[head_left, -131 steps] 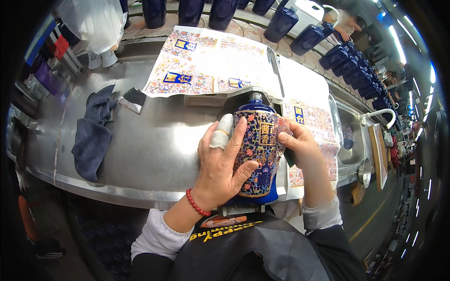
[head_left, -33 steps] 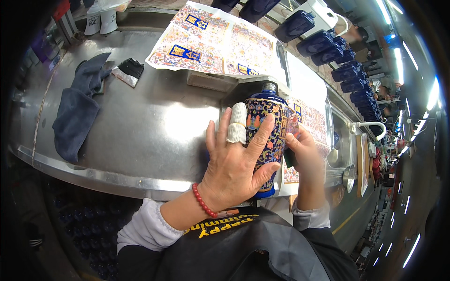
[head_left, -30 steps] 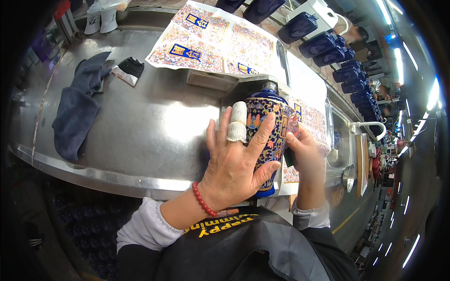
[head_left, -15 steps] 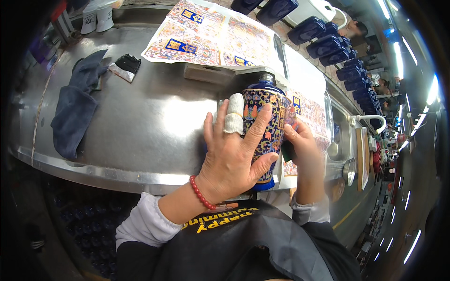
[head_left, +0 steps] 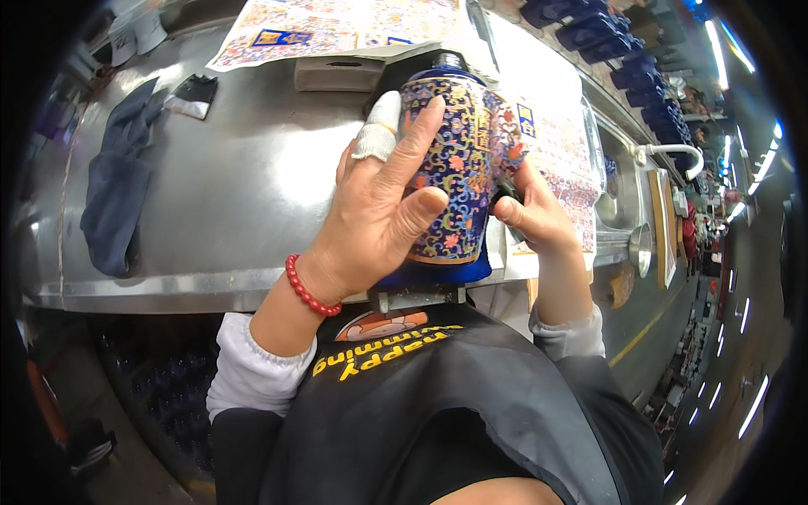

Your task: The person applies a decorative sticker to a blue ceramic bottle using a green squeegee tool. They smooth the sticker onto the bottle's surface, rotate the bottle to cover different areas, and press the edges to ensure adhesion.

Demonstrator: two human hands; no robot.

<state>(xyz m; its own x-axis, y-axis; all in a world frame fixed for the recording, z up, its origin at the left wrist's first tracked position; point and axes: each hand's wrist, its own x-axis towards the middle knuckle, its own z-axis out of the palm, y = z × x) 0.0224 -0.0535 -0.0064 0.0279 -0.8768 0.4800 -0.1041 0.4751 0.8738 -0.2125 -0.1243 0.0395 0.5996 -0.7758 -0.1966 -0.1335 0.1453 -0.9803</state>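
White wrapping (head_left: pixel 376 145) covers one finger of our left hand (head_left: pixel 366 202), spread along the patterned bottle (head_left: pixel 454 181), whose gold panel (head_left: pixel 483 130) faces us more than half a second ago. Our right hand (head_left: pixel 543 215), its hold unclear to us, bends beside the film flap (head_left: pixel 511 151); the bottle is at the steel bench's (head_left: pixel 223 202) front edge.

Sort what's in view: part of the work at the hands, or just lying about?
Likely in use:
blue bottle in floral wrap, left hand against it
right hand by the wrap's edge
dark item at the right thumb, kind unclear
printed floral sheets

Probably lying about:
dark cloth
black-and-silver packet
metal bowl
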